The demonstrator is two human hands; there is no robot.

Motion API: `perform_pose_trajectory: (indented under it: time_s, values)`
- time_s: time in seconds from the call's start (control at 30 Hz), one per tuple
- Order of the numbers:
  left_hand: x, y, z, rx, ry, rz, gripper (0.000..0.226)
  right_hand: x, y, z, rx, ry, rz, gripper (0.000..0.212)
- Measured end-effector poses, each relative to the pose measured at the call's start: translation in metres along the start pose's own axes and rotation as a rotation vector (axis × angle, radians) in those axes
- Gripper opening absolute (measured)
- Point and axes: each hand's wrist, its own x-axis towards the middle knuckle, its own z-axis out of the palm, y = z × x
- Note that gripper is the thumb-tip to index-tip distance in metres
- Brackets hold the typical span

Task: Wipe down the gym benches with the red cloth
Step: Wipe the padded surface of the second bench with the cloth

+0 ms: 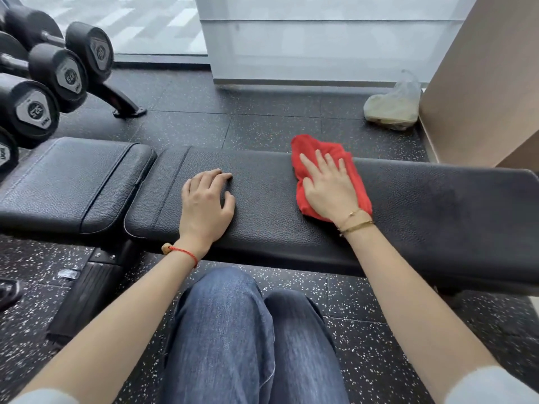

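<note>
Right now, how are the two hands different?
The right hand lies flat with straight fingers pressing the red cloth; the left hand touches bare black bench, fingers slightly bent. The right wrist wears thin gold bracelets, the left a red string. Both rest on the same long pad.

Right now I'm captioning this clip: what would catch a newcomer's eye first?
The red cloth, bright against the black bench, pressed flat under the right hand. Next, the left hand resting on the pad nearer the seat. Then the black dumbbells racked at far left.
</note>
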Motion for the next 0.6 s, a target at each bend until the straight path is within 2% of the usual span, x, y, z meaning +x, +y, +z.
perform_pose_trajectory:
  time_s: [0.1,0.23,0.4,0.5,0.6]
  values:
    - [0.0,0.0,0.0,-0.007,-0.01,-0.002,0.039,-0.023,-0.019,0.003,0.017,0.006,-0.125,0.057]
    - [-0.002,0.001,-0.001,0.007,-0.023,0.011,0.039,-0.06,-0.001,-0.001,0.058,-0.002,-0.17,0.057]
    - [-0.002,0.001,-0.001,0.024,-0.035,0.017,0.04,-0.09,0.062,-0.009,0.073,0.033,-0.032,0.055]
    - [-0.002,0.003,-0.001,0.031,-0.032,0.011,0.041,-0.07,0.097,-0.013,0.041,0.045,0.107,0.055]
    - [-0.001,0.004,0.0,0.035,-0.024,0.008,0.041,-0.037,0.094,-0.014,0.017,0.064,0.207,0.056]
